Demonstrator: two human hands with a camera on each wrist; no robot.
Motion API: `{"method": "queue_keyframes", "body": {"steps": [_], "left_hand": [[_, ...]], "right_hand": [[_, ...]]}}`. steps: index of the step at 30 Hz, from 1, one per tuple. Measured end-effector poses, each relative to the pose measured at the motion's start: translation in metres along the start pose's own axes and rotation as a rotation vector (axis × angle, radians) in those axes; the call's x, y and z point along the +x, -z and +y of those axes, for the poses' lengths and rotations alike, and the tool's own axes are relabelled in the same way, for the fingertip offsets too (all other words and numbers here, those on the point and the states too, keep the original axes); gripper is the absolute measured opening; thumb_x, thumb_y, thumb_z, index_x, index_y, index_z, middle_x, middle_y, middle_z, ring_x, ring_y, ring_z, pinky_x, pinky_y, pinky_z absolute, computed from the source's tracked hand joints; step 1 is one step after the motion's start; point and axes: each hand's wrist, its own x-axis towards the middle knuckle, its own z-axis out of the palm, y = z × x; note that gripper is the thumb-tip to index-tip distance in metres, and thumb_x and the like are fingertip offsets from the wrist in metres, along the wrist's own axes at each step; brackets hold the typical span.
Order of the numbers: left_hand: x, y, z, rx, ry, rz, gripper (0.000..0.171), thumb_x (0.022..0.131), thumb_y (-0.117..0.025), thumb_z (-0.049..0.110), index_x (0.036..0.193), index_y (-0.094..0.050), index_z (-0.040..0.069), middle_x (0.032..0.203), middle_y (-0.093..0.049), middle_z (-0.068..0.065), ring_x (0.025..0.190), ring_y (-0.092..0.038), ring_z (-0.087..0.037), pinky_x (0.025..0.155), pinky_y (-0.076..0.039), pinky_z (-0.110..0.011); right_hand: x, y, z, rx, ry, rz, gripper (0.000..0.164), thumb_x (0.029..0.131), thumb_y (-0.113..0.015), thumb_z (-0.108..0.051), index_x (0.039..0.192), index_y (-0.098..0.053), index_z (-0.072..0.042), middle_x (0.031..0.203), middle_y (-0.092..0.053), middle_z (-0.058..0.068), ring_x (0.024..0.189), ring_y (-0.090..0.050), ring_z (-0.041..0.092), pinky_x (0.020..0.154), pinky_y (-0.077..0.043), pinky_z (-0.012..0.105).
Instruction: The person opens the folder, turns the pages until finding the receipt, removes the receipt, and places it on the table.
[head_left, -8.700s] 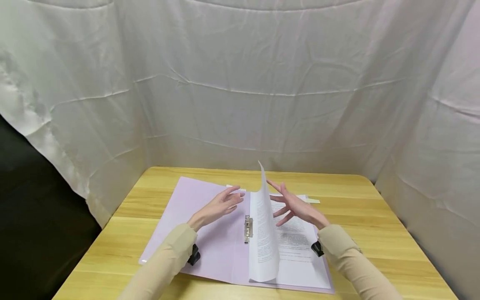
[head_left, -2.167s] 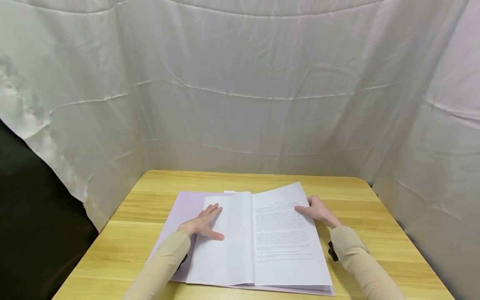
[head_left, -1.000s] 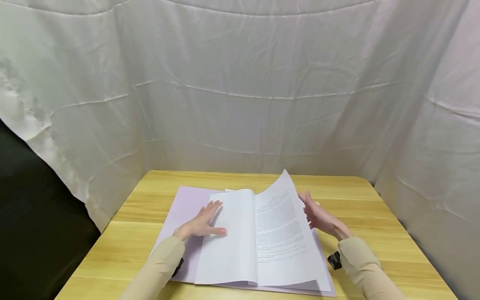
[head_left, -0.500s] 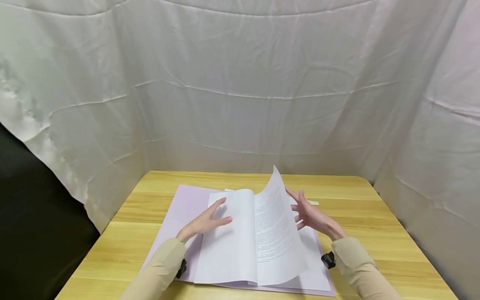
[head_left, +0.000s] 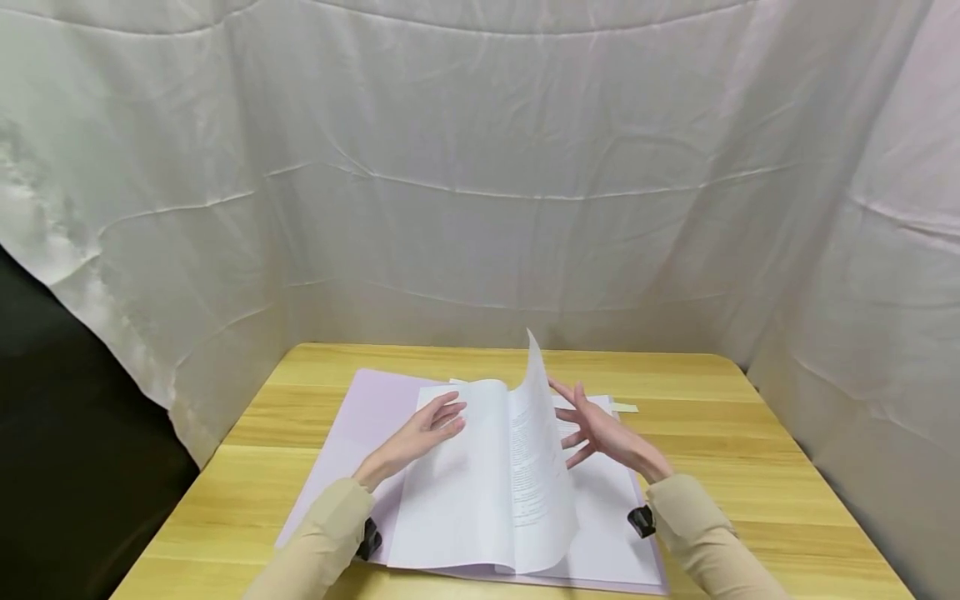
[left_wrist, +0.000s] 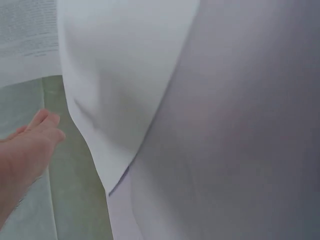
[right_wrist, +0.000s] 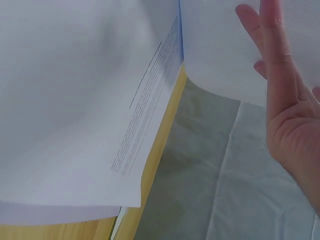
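A lilac folder (head_left: 352, 433) lies spread on the table with printed sheets in it. Turned sheets (head_left: 450, 517) cover much of its left side. One printed page (head_left: 538, 492) stands nearly upright and curved near the middle. My right hand (head_left: 603, 433) is behind that page, its spread fingers at the back of it. In the right wrist view, the right hand (right_wrist: 287, 95) shows long straight fingers beside the raised page. Over the turned sheets hovers my left hand (head_left: 416, 437), fingers loosely extended and holding nothing. The left wrist view catches the left hand (left_wrist: 30, 150) at its edge.
The wooden table (head_left: 750, 467) runs around the folder. White tabs stick out past the sheets, one tab (head_left: 625, 408) at the right and another tab (head_left: 457, 382) at the top. A pale cloth curtain (head_left: 480, 250) rises behind and on both sides.
The right hand has swept left, swinging the page from leaning right to nearly upright. My left hand has lifted off the turned sheets. Those sheets now cover the metal clip seen 8.7 s ago.
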Motion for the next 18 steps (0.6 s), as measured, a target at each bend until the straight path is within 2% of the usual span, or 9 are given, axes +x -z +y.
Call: {"method": "queue_keyframes", "body": {"steps": [4, 9, 11, 14, 18], "left_hand": [[0.001, -0.001, 0.002, -0.028, -0.004, 0.0, 0.075, 0.105, -0.054, 0.032, 0.161, -0.012, 0.004, 0.164, -0.031, -0.02, 0.151, -0.035, -0.037, 0.126, -0.024, -0.054], [0.003, -0.003, 0.005, -0.045, 0.003, 0.011, 0.07, 0.106, -0.052, 0.031, 0.161, -0.016, 0.006, 0.163, -0.036, -0.017, 0.15, -0.036, -0.035, 0.126, -0.024, -0.054], [0.005, -0.004, 0.007, -0.096, -0.015, -0.012, 0.069, 0.107, -0.05, 0.029, 0.16, -0.014, 0.004, 0.162, -0.035, -0.02, 0.151, -0.035, -0.036, 0.126, -0.024, -0.052], [0.008, -0.006, 0.009, -0.224, -0.045, -0.068, 0.068, 0.108, -0.048, 0.023, 0.16, -0.011, 0.001, 0.163, -0.029, -0.026, 0.152, -0.03, -0.04, 0.126, -0.026, -0.047], [0.011, -0.008, 0.012, -0.352, -0.064, -0.116, 0.066, 0.108, -0.046, 0.02, 0.16, -0.01, 0.0, 0.162, -0.026, -0.032, 0.151, -0.032, -0.041, 0.121, -0.035, -0.041]], "right_hand": [[0.004, -0.005, 0.0, 0.002, 0.011, -0.013, 0.067, 0.103, -0.002, -0.062, 0.163, 0.0, -0.033, 0.165, -0.014, 0.031, 0.117, -0.066, 0.046, 0.081, -0.062, 0.053], [0.008, -0.009, -0.001, 0.001, 0.022, -0.04, 0.064, 0.104, -0.005, -0.06, 0.163, -0.003, -0.035, 0.167, -0.018, 0.024, 0.118, -0.065, 0.048, 0.083, -0.06, 0.058], [0.008, -0.01, -0.001, -0.009, 0.023, -0.039, 0.063, 0.105, -0.006, -0.06, 0.163, -0.005, -0.036, 0.167, -0.02, 0.023, 0.118, -0.065, 0.048, 0.082, -0.061, 0.057], [0.009, -0.011, -0.001, -0.029, 0.026, -0.028, 0.06, 0.106, -0.007, -0.058, 0.162, -0.007, -0.037, 0.166, -0.022, 0.023, 0.117, -0.065, 0.047, 0.08, -0.062, 0.053], [0.012, -0.012, 0.0, -0.039, 0.018, -0.018, 0.059, 0.108, -0.009, -0.055, 0.163, -0.007, -0.034, 0.166, -0.023, 0.021, 0.117, -0.065, 0.047, 0.079, -0.063, 0.05]]}}
